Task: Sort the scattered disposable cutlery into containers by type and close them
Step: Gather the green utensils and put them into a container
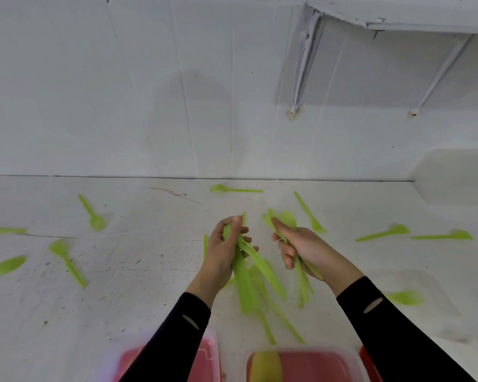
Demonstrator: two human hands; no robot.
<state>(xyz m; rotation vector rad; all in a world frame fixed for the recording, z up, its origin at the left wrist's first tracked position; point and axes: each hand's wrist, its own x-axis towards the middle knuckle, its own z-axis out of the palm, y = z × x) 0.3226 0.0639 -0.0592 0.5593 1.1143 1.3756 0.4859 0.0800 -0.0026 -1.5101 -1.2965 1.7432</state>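
My left hand (226,249) grips a bunch of green plastic cutlery (246,282) whose handles fan down toward me. My right hand (301,249) grips a second, smaller bunch (283,219) with spoon bowls sticking out above the fingers. Both hands hover over the white floor (138,271), close together. Loose green spoons (94,216) and forks (312,216) lie scattered left, right and behind the hands. A red container (318,365) sits at the bottom edge with one green piece (265,366) inside; another red container (204,357) lies under my left sleeve.
A white wall (204,92) rises behind the floor, with white metal legs (301,78) bolted at the upper right. A third red edge (366,359) shows beside my right sleeve. More green pieces (384,234) lie at the right.
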